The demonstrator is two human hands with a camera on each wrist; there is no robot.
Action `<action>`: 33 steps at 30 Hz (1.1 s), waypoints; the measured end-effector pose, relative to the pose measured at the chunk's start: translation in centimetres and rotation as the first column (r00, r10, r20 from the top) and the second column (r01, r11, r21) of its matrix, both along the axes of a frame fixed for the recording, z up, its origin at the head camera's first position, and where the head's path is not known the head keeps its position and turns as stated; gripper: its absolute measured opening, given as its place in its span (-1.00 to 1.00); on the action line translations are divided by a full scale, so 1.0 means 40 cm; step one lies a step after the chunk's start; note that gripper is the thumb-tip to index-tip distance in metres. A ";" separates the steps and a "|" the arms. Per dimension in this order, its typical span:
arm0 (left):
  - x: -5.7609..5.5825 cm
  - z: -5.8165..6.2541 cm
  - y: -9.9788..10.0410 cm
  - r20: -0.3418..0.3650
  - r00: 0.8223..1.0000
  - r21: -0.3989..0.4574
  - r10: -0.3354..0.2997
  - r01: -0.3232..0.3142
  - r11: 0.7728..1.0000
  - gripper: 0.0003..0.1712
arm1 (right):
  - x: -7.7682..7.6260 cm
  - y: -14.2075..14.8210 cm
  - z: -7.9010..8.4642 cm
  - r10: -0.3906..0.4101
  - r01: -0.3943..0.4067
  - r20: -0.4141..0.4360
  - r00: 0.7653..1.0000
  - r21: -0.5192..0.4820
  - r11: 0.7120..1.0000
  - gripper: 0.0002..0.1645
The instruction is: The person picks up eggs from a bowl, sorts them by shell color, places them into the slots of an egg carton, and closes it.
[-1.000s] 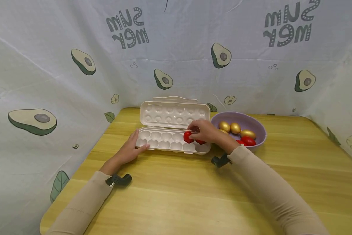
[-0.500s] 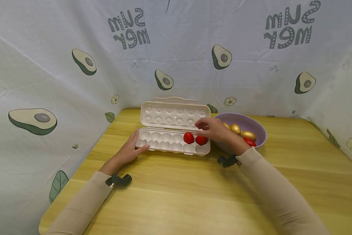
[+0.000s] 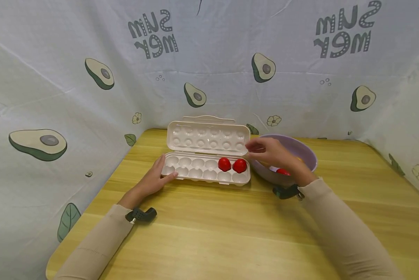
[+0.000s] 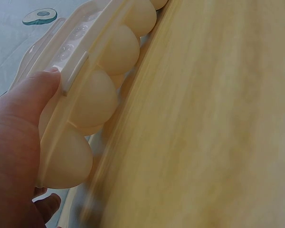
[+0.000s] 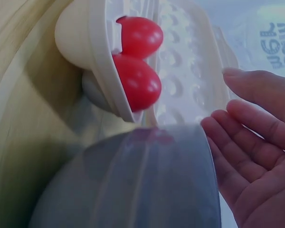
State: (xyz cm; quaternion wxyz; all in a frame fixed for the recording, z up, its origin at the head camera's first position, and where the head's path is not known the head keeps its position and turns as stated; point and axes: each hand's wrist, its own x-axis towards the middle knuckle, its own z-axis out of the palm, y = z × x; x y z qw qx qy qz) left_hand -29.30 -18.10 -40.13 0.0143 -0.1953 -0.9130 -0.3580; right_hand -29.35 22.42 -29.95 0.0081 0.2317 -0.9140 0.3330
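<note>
Left hand [image 3: 157, 178] grips carton's [image 3: 210, 164] left end. Right hand [image 3: 270, 151] empty, fingers loose by bowl [image 3: 306, 153]; I can't tell if touching. Two red eggs [image 3: 239, 166] in carton: probably light, slick; I'd pinch their sides.

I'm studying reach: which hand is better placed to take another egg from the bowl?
Probably the right hand: it's empty and at the bowl, while the left hand grips the carton.

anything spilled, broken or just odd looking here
Nothing looks spilled or broken: two red eggs sit in the open egg carton, with the purple bowl beside it. The one oddity is the grey lettering on the sheet behind, which reads backwards, as if mirrored.
</note>
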 end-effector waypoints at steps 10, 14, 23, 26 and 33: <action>0.004 0.002 0.002 0.010 1.000 0.003 -0.004 0.004 1.000 0.10 | 0.018 0.039 0.018 0.010 -0.009 -0.036 0.999 0.019 1.000 -0.57; 0.006 0.004 0.003 0.015 1.000 0.007 -0.006 0.006 1.000 0.10 | 0.014 0.063 0.011 -0.023 0.024 -0.029 0.999 0.027 0.999 -0.58; 0.004 -0.001 -0.001 0.003 1.000 0.006 -0.001 0.001 1.000 0.11 | 0.030 0.105 0.023 -0.048 0.048 -0.003 0.999 0.093 0.995 -0.52; 0.006 -0.001 -0.001 0.003 1.000 0.008 -0.004 0.004 1.000 0.11 | 0.032 0.117 0.025 -0.046 0.045 0.007 0.999 0.105 0.993 -0.53; 0.005 0.001 0.001 0.005 1.000 0.015 -0.008 0.008 1.000 0.10 | 0.033 0.146 0.025 -0.038 0.036 0.011 0.999 0.101 0.994 -0.52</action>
